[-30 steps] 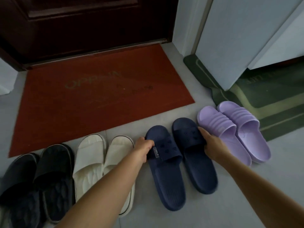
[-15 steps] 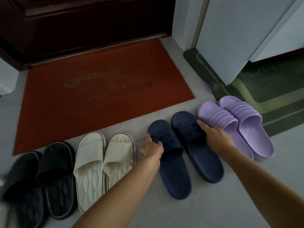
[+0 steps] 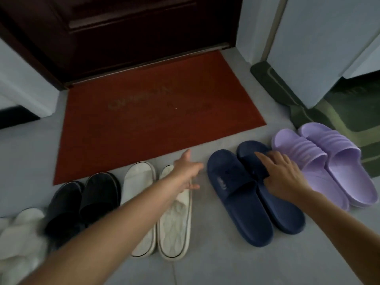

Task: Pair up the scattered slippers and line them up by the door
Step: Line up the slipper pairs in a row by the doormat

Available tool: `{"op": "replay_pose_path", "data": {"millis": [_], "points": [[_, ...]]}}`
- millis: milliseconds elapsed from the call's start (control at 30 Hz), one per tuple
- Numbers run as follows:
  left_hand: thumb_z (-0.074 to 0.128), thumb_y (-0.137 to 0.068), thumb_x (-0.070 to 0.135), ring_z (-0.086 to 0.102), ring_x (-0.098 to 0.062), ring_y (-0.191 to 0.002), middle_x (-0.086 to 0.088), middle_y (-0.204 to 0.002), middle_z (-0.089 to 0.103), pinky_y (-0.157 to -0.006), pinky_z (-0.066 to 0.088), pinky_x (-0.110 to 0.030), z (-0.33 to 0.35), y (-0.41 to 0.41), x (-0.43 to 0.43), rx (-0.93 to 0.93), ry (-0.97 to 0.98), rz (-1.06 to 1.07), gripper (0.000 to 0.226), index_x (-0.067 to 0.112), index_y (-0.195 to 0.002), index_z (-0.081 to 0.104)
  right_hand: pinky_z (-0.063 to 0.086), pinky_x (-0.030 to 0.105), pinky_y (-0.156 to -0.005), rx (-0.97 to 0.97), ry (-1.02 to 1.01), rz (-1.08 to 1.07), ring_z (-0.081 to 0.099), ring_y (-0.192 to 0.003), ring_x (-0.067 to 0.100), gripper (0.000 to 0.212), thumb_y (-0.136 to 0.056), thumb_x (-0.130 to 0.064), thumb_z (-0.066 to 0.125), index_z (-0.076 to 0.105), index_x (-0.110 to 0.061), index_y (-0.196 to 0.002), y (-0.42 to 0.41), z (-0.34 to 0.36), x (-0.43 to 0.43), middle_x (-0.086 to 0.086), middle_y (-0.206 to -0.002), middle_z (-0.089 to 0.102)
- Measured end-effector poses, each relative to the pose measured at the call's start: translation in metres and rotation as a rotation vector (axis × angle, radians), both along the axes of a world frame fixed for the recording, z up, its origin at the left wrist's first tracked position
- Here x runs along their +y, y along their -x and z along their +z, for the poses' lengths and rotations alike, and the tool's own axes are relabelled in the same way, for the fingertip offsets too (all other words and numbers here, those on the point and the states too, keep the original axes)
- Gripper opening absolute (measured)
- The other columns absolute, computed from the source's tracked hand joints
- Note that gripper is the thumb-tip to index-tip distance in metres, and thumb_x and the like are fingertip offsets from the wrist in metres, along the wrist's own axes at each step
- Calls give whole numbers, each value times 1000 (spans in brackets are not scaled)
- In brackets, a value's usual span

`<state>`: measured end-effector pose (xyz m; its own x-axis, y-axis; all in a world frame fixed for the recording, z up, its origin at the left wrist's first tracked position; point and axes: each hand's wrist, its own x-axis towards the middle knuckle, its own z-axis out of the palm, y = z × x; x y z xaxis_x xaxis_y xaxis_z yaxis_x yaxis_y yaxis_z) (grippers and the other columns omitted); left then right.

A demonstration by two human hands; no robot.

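Slippers stand in a row on the grey floor below the red doormat. From the left: a black pair, a cream pair, a navy pair and a lilac pair. My left hand hovers open with fingers apart over the toe of the right cream slipper, just left of the navy pair and not touching it. My right hand lies palm down with fingers spread on the strap of the right navy slipper, beside the left lilac slipper.
The dark wooden door is at the top behind the doormat. A white fluffy slipper lies at the far left edge. A green mat lies under a white door panel on the right.
My left hand has let go of the left navy slipper and moved left, opening. The navy pair now sits straighter next to the lilac pair. My right hand has flattened on the strap.
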<state>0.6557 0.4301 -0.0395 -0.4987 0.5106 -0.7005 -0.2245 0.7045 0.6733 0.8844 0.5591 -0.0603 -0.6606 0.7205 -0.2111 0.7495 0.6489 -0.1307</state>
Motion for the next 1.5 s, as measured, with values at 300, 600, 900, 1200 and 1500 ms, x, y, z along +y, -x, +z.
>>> {"op": "replay_pose_path", "data": {"millis": [300,600,900,1200,1500], "points": [[75,-71,42,19,-32,-138,-7,-154,4,-100,43,-41,13,126,-124,713,465,-944,106,31,-149,4,50,36,-84,139,272,374,55,-114,21,62,-84,-47,56,33,-31,-139,144,7,-91,-3,-138,42],[74,-69,43,32,-28,-131,-7,-143,33,-104,38,-38,-22,159,-135,660,343,-1168,108,29,-150,3,43,36,-71,-218,235,534,54,-110,28,91,-75,-49,65,10,-31,-145,204,-21,-120,6,-129,44],[73,-58,48,50,-23,-96,-3,-112,47,-67,49,-35,-23,105,-140,612,248,-1168,83,24,-126,33,46,35,-88,-258,258,615,45,-117,16,86,-77,-60,60,14,-40,-147,173,-6,-81,-4,-134,35],[79,-60,44,48,-32,-103,-10,-118,45,-68,39,-35,-29,75,-116,805,261,-1114,88,18,-129,31,48,36,-90,-204,300,593,47,-113,16,83,-79,-40,67,18,-40,-146,160,2,-76,-4,-132,38],[74,-67,52,39,-27,-125,-5,-140,33,-87,45,-41,-20,86,-123,771,228,-1090,106,29,-146,8,44,33,-88,-295,205,665,45,-121,21,90,-78,-44,69,12,-34,-148,164,-6,-84,2,-140,35]]}}
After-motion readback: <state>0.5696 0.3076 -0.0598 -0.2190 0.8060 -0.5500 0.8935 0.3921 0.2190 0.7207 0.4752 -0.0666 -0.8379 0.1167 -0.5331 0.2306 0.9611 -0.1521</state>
